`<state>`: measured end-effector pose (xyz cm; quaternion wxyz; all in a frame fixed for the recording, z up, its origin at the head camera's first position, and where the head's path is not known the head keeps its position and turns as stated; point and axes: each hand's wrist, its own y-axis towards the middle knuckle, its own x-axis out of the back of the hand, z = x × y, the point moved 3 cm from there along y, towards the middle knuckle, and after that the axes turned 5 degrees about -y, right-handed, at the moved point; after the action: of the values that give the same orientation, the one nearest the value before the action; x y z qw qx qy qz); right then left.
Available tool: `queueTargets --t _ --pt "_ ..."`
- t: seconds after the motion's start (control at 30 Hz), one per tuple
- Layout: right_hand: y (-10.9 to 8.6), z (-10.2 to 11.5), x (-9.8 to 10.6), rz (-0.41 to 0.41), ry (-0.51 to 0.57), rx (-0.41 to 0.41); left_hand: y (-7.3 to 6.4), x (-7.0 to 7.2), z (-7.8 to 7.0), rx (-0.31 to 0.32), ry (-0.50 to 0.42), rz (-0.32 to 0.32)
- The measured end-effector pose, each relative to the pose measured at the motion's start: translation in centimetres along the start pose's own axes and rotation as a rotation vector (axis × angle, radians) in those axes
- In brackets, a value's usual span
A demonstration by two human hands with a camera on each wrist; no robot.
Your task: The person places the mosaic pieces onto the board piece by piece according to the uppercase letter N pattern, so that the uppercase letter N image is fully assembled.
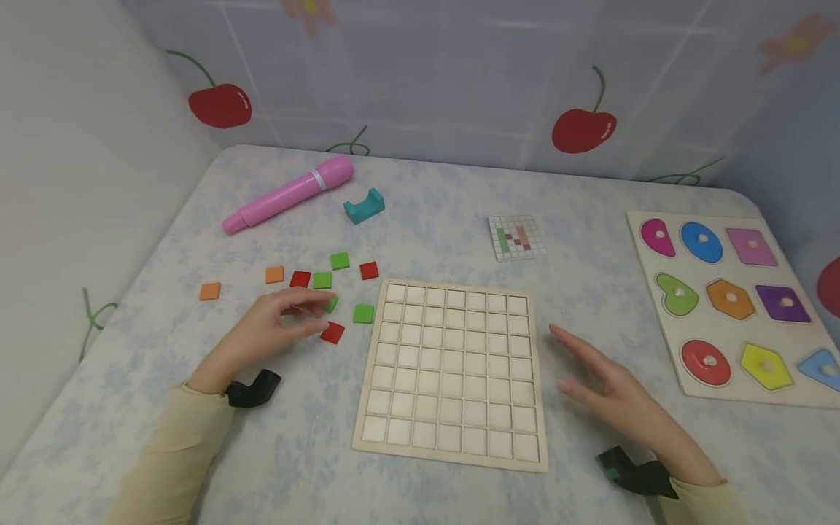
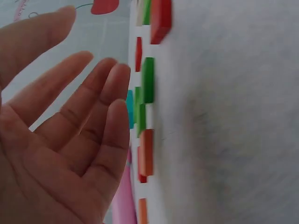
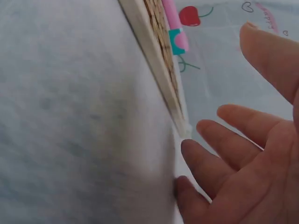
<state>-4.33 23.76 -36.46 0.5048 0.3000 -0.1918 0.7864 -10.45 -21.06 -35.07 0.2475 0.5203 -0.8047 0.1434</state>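
Observation:
My left hand [image 1: 278, 321] hovers over the scattered square tiles with its fingers loosely bent and nothing between them. Around its fingertips are a green tile [image 1: 364, 314], a red tile [image 1: 332, 332] and another green tile partly hidden by the fingers. In the left wrist view, the palm faces several tiles, among them an orange tile [image 2: 146, 152]. A wooden grid board [image 1: 453, 370] with bare square cells lies between the hands. To its right, my right hand [image 1: 613, 394] holds nothing, fingers extended and thumb apart, the fingertips near the board's edge.
Behind the board lies a small pattern card [image 1: 516, 238] with a coloured grid. A pink microphone-shaped stick [image 1: 289, 194] and a teal curved block [image 1: 364, 206] are at the back left. On the right is a shape puzzle board [image 1: 695, 327] with knobbed pieces.

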Motion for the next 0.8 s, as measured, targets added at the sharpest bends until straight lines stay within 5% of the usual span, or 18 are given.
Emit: queueTargets --t 0.13,0.37,0.8 --pt "-0.2 -0.7 -1.2 0.053 -0.055 0.05 -0.1 -1.1 1.0 0.028 0.023 0.054" --pt "-0.3 -0.7 -2.0 0.111 -0.199 0.161 -0.3 -1.6 1.5 0.008 0.122 0.037" --pt "0.3 -1.0 -1.8 0.127 -0.215 0.142 0.0 -1.5 1.1 -0.006 0.118 0.023"
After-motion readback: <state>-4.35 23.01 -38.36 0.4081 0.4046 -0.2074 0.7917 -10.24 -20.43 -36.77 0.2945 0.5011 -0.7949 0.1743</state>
